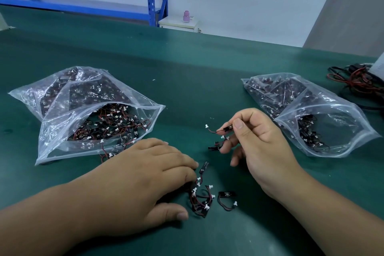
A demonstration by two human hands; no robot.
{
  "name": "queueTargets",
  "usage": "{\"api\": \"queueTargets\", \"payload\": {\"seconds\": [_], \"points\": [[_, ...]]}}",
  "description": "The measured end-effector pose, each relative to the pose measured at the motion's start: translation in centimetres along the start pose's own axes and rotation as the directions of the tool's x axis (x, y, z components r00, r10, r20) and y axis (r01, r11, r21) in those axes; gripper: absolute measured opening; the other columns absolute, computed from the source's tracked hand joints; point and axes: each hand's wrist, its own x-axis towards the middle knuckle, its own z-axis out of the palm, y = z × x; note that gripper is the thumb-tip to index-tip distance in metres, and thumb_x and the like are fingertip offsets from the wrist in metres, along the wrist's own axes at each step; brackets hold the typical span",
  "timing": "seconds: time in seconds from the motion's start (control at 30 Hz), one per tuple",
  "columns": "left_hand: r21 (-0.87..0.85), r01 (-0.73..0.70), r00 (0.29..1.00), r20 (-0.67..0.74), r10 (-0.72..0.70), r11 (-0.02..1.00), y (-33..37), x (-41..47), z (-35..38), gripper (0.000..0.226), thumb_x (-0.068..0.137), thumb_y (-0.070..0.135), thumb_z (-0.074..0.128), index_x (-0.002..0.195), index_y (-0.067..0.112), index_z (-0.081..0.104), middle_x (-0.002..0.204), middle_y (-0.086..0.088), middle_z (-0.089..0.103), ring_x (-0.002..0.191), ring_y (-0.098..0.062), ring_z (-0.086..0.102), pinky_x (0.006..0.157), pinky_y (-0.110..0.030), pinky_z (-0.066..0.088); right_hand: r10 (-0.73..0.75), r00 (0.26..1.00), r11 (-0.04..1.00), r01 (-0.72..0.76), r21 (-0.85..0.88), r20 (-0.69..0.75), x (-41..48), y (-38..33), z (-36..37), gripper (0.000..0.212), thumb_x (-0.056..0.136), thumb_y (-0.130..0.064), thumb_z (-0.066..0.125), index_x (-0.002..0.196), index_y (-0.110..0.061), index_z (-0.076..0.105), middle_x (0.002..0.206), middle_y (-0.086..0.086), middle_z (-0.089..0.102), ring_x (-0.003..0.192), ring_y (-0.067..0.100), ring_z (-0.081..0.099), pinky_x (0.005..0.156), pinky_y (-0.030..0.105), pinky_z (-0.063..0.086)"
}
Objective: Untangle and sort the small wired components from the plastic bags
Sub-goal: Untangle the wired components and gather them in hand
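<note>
While the right hand [264, 141] pinches a component [227, 128], flat left hand [145, 176] touches a tangle [200, 199] between left bag [62, 143] and right bag [332, 114].

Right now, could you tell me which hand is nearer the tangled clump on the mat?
Left. The left hand touches the tangled clump from the left; the right hand is beyond it, pinching another component.

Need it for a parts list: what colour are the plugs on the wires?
The plugs are white; the head view shows them.
</note>
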Motion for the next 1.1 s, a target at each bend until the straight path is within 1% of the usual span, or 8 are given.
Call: {"api": "queueTargets", "payload": {"seconds": [0.1, 0.2, 0.5, 0.63, 0.7, 0.8, 0.9, 1.1], "points": [[0.024, -0.008, 0.999, 0.032, 0.007, 1.0, 0.0, 0.0, 0.2, 0.062, 0.093, 0.074, 0.032, 0.14, 0.037, 0.049, 0.148, 0.02, 0.045, 0.132, -0.005, 0.047, 0.108, -0.037, 0.028, -0.016, 0.999, 1.0, 0.016, 0.01, -0.034, 0.2, 0.0, -0.2, 0.025, 0.098, -0.022, 0.052, 0.078, -0.034, 0.062, 0.076, 0.001, 0.068, 0.058, 0.014, 0.06, 0.044, 0.026, 0.044], [0.026, -0.008, 0.998, 0.063, 0.006, 1.0, 0.0, 0.0, 0.3, 0.064, 0.092, 0.077, 0.028, 0.14, 0.039, 0.049, 0.151, 0.022, 0.041, 0.135, -0.006, 0.045, 0.107, -0.04, 0.027, -0.018, 0.998, 1.0, 0.019, 0.006, -0.062, 0.3, 0.1, -0.5, 0.018, 0.09, -0.03, 0.051, 0.077, -0.036, 0.063, 0.072, -0.001, 0.067, 0.059, 0.013, 0.058, 0.046, 0.025, 0.042], [0.057, 0.037, 0.999, 0.025, -0.039, 0.998, -0.1, -0.1, 0.5, 0.06, 0.093, 0.074, 0.031, 0.132, 0.036, 0.056, 0.14, 0.017, 0.053, 0.128, -0.009, 0.052, 0.105, -0.04, 0.029, -0.156, 0.987, 0.979, 0.149, -0.137, -0.043, 0.4, 0.8, -0.8, 0.016, 0.093, -0.026, 0.049, 0.085, -0.03, 0.062, 0.084, 0.002, 0.069, 0.078, 0.016, 0.064, 0.068, 0.02, 0.047], [0.051, 0.009, 1.0, 0.009, -0.01, 0.999, -0.2, -0.1, 0.5, 0.063, 0.093, 0.074, 0.032, 0.14, 0.035, 0.049, 0.145, 0.018, 0.048, 0.133, -0.007, 0.047, 0.108, -0.04, 0.028, -0.197, 0.98, 0.954, 0.193, -0.23, 0.004, 0.4, 1.1, -0.6, 0.018, 0.1, -0.019, 0.049, 0.092, -0.023, 0.065, 0.095, -0.006, 0.07, 0.084, 0.015, 0.065, 0.074, 0.017, 0.047], [0.041, -0.027, 0.999, 0.024, 0.026, 0.999, -0.1, -0.1, 0.6, 0.064, 0.093, 0.075, 0.032, 0.143, 0.037, 0.045, 0.149, 0.02, 0.043, 0.137, -0.006, 0.042, 0.11, -0.042, 0.027, -0.205, 0.979, 0.945, 0.197, -0.263, -0.004, 0.5, 1.2, -0.7, 0.018, 0.103, -0.018, 0.05, 0.095, -0.025, 0.064, 0.1, -0.012, 0.07, 0.087, 0.015, 0.065, 0.075, 0.016, 0.047], [0.047, -0.057, 0.997, 0.05, 0.054, 0.997, -0.1, 0.0, 0.6, 0.063, 0.093, 0.075, 0.032, 0.141, 0.038, 0.048, 0.15, 0.022, 0.042, 0.139, -0.006, 0.04, 0.11, -0.043, 0.026, -0.248, 0.968, 0.927, 0.225, -0.3, -0.042, 0.7, 1.3, -1.1, 0.014, 0.099, -0.026, 0.05, 0.089, -0.027, 0.061, 0.085, -0.005, 0.063, 0.076, 0.014, 0.06, 0.069, 0.021, 0.047], [0.047, -0.044, 0.998, 0.057, 0.041, 0.998, -0.1, 0.0, 0.6, 0.062, 0.093, 0.075, 0.032, 0.137, 0.037, 0.052, 0.148, 0.021, 0.045, 0.136, -0.006, 0.044, 0.109, -0.042, 0.026, -0.265, 0.96, 0.923, 0.224, -0.314, -0.093, 1.0, 1.5, -1.7, 0.011, 0.095, -0.028, 0.054, 0.087, -0.03, 0.061, 0.074, -0.005, 0.059, 0.064, 0.005, 0.051, 0.061, 0.017, 0.042], [0.072, 0.017, 0.999, 0.041, -0.02, 0.997, -0.1, 0.0, 0.4, 0.059, 0.094, 0.073, 0.033, 0.131, 0.036, 0.059, 0.141, 0.018, 0.053, 0.131, -0.008, 0.05, 0.108, -0.04, 0.028, -0.195, 0.976, 0.944, 0.161, -0.289, -0.093, 1.7, 2.4, -2.3, 0.026, 0.094, -0.012, 0.065, 0.087, -0.036, 0.07, 0.085, -0.011, 0.071, 0.078, 0.005, 0.065, 0.073, 0.016, 0.05]]}}
